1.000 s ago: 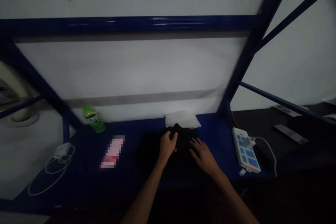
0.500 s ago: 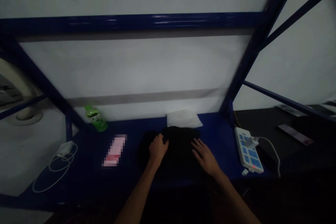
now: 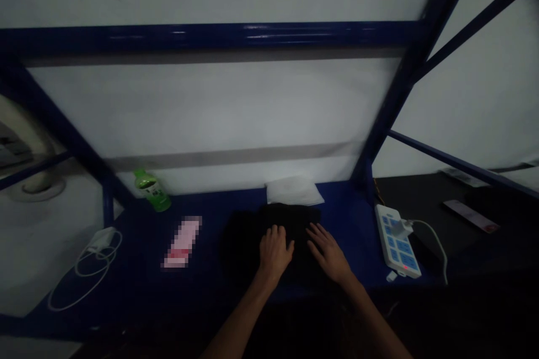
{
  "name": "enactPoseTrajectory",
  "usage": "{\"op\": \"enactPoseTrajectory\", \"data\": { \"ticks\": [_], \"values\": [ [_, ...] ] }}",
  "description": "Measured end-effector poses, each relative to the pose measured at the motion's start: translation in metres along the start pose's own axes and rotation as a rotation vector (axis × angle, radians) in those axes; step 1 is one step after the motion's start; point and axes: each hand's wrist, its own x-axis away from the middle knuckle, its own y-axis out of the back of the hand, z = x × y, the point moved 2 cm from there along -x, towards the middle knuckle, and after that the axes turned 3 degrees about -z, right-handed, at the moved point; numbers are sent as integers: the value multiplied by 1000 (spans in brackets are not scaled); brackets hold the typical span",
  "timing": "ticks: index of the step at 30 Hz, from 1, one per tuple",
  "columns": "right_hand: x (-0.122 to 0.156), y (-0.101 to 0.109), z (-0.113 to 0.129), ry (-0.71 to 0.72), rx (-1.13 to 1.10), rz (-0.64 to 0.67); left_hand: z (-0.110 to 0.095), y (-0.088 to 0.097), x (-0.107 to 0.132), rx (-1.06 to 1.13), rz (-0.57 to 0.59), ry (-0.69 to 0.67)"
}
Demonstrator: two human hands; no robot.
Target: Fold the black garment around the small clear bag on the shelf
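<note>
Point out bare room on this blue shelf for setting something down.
Bare blue shelf shows between the white charger and the pink blurred packet, below the green bottle. A narrower strip lies between the black cloth and that packet. Crowded: the centre, with the left hand and right hand on the cloth.

A soft black cloth garment (image 3: 290, 216) lies in a low, roughly flattened heap on the blue steel bench top (image 3: 138, 247), its folds too dark to make out. Its edge spreads furthest toward 9 o'clock. The left hand (image 3: 274, 252) and right hand (image 3: 328, 252) rest palm-down on it, side by side, near 6 o'clock.
</note>
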Motion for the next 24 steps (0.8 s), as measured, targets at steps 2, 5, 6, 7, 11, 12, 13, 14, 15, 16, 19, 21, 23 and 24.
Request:
{"op": "enactPoseTrajectory", "data": {
  "ticks": [2,5,6,7,11,12,13,14,15,16,19,21,23,24],
  "values": [
    [0,0,0,1,-5,-1,4,2,-3,54,2,-15],
    [1,0,0,-6,-10,-1,16,14,-10,205,-27,5],
    [1,1,0,-11,-12,-4,22,20,-12,260,-57,17],
    [1,1,1,-16,-14,-6,29,27,-15,310,-98,35],
    [1,2,2,-23,-22,0,76,55,-21,422,-272,164],
    [1,2,3,-22,-21,4,91,60,-21,419,-307,208],
    [1,3,3,-22,-20,4,106,63,-20,398,-318,262],
    [1,3,3,-22,-19,4,120,64,-19,362,-311,307],
    [1,3,3,-21,-19,2,133,63,-16,318,-293,344],
    [1,3,3,-21,-19,1,143,60,-14,276,-264,365],
    [1,2,2,-25,-18,2,160,44,-5,202,-181,388],
    [1,1,2,-29,-16,5,163,33,-2,190,-162,392],
    [1,0,1,-31,-13,8,163,27,-1,188,-165,390],
    [1,0,0,-30,-13,8,162,26,-2,188,-173,383]
  ]
}}
